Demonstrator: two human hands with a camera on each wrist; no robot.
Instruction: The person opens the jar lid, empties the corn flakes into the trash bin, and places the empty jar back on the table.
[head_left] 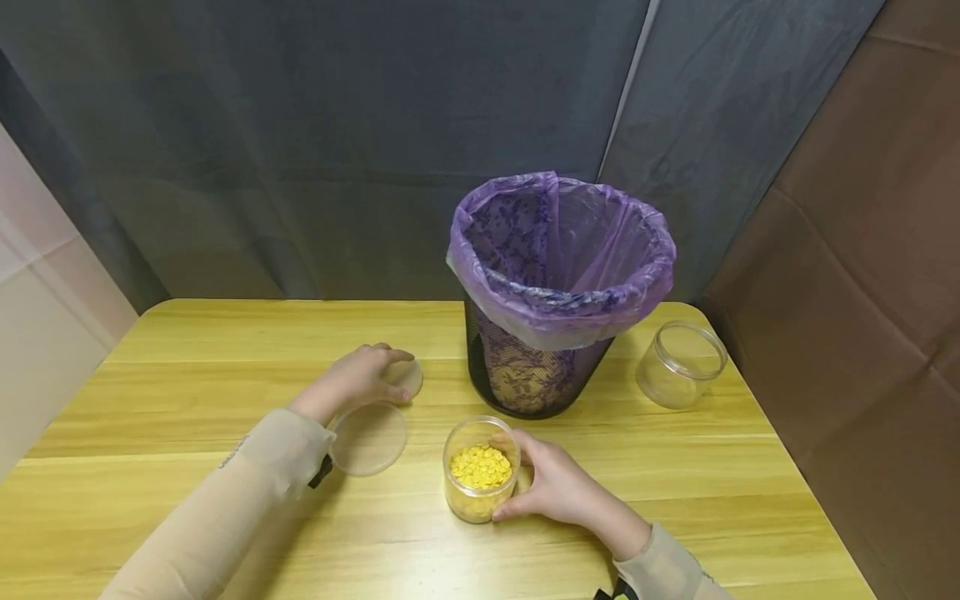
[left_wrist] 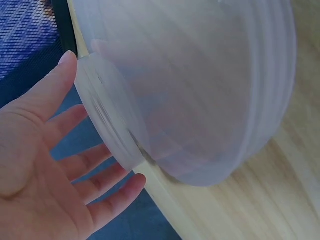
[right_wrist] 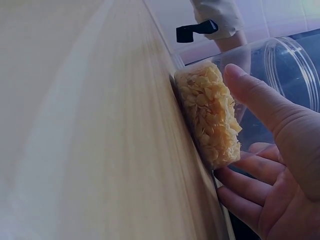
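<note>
My right hand [head_left: 555,483] wraps the side of the clear jar [head_left: 471,508], thumb near and fingers round the back, presumably to steady it upright on the desk [head_left: 757,500] without covering the yellow flakes [head_left: 482,467] inside. My left hand [head_left: 358,379] lies with fingers spread loosely about the far lid [head_left: 410,381], a span that seems suited to its round edge, while the near lid [head_left: 369,442] shows by my wrist. Beyond, the purple bag [head_left: 570,321] folds over the bin [head_left: 536,379], likely so it won't slip, with a second jar [head_left: 663,390] to its right.
</note>
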